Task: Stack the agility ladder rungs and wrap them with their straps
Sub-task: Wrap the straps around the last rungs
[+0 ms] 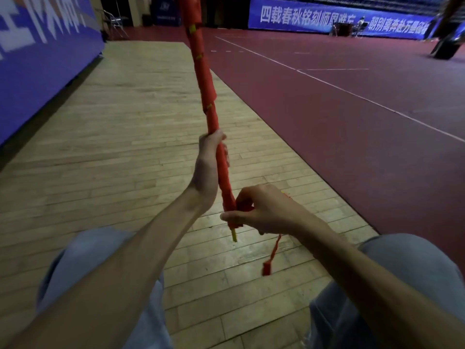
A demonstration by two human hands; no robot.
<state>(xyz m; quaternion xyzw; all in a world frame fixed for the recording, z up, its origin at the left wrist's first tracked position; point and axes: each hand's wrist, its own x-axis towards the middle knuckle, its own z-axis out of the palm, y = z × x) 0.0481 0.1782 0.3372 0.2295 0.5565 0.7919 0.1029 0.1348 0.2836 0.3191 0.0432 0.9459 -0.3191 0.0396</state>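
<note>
Left fingers (226, 152) clamp the long, strap-wrapped rung bundle (208, 91); right fingers (232, 216) pinch its limp red strap (273, 250).

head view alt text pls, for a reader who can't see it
A person's left hand holds a red strap-wound bundle of ladder rungs, tilted up and away, while the right hand pinches the strap at its near end. The loose strap tail dangles over the wooden floor, beside a dark red court.
</note>
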